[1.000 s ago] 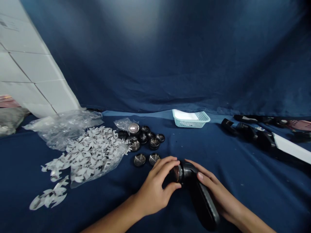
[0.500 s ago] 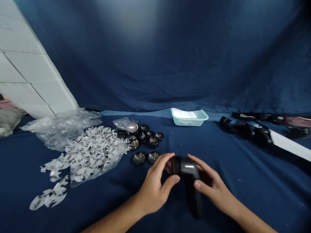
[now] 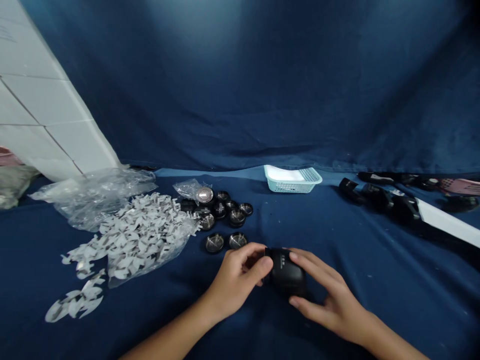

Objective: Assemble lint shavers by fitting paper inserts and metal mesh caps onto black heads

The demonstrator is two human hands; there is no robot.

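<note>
Your left hand (image 3: 237, 280) and right hand (image 3: 335, 300) grip the rounded black plastic device (image 3: 287, 276) between them; uneven pressure could make it slip.

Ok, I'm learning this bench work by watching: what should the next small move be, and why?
Probably a gentle twist by the left hand: it grips one end of the black device, while the right hand holds the rounded body.

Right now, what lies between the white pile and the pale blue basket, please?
The head view shows round black caps and a small clear bag, nearer the pile.
</note>
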